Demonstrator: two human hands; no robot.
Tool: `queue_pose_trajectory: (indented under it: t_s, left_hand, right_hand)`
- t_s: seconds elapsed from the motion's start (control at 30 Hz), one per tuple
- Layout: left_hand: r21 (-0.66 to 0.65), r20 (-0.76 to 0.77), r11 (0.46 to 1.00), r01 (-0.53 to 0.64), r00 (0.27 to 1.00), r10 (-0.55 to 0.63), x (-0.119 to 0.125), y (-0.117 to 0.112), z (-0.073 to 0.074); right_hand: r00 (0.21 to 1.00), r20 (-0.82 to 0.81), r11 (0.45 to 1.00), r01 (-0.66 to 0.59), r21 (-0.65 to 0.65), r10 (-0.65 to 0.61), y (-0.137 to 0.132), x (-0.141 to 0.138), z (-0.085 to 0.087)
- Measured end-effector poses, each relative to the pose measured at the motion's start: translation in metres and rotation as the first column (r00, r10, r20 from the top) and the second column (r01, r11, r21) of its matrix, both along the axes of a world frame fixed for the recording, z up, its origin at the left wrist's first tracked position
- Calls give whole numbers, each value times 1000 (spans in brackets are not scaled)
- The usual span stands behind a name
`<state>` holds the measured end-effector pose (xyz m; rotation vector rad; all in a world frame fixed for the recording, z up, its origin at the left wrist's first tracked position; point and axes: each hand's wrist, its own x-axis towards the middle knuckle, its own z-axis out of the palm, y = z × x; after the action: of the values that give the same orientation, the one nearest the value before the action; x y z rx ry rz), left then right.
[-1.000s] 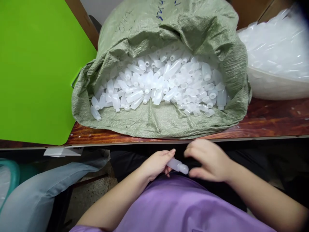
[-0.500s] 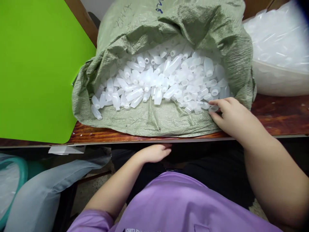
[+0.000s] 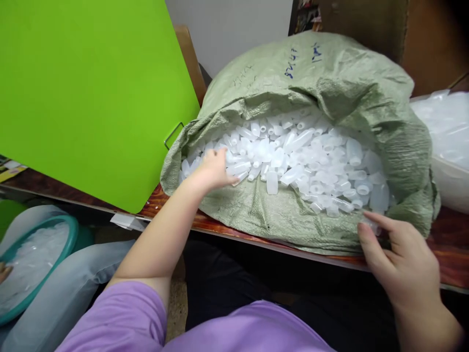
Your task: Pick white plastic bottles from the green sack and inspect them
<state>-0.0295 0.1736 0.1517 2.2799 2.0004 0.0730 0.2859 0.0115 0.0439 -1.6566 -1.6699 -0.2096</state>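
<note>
A green woven sack (image 3: 252,215) lies with its mouth toward me, full of small translucent white plastic nozzle-like pieces (image 3: 271,182). My left hand (image 3: 212,170) reaches onto the left side of the pile, thumb and fingers apart; its far fingertips are partly hidden against the pieces. At the sack's front right edge, my right hand (image 3: 406,252) pinches one translucent plastic piece (image 3: 374,226) between thumb and forefinger.
A bright green board (image 3: 91,98) stands at the left. On the right is a white tub (image 3: 452,183) of similar pieces. Lower left, a teal basin (image 3: 71,244) holds more, with another person's hand (image 3: 4,271) at it. The wooden table edge (image 3: 220,226) runs in front of me.
My left hand has risen from below the table edge onto the pile. My right hand has drawn back slightly from the pile with the plastic piece. The view has swung left.
</note>
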Motion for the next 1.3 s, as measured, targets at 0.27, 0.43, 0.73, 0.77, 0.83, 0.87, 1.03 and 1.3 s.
queue_pose_trajectory:
  t_s: [0.27,0.43,0.73,0.77,0.83,0.87,1.03,1.3]
  left_hand:
    - [-128,-192,978,166,963,-189,40,25,-8]
    - [-64,-202,977,202,956,-211,41,21,-27]
    - [-19,-211,990,140,967,-141,43,-22,-38]
    - [-21,-217,992,126,968,-127,42,-24,-37]
    - [-11,-235,996,90,968,-90,40,-29,-35]
    - [-8,-236,997,78,969,-78,39,-33,-35]
    - [-76,-73,993,89,993,-94,21,-52,-40]
    - [-123,159,990,71,986,-51,-8,-75,-53]
  right_hand:
    - [999,13,999,-39,37,39,-2,0,1]
    - [997,-10,996,-74,49,75,-1,-1,0]
    - [996,-21,995,-82,49,83,-1,-1,-1]
    - [996,-26,996,-83,36,84,-1,-1,-1]
    - [995,-36,996,-88,22,89,-2,-1,-1]
    - [995,-37,996,-91,22,92,-2,-1,-1]
    - [995,-27,995,-92,31,93,-2,1,-1]
    - [998,-10,998,-56,25,57,-3,0,-3]
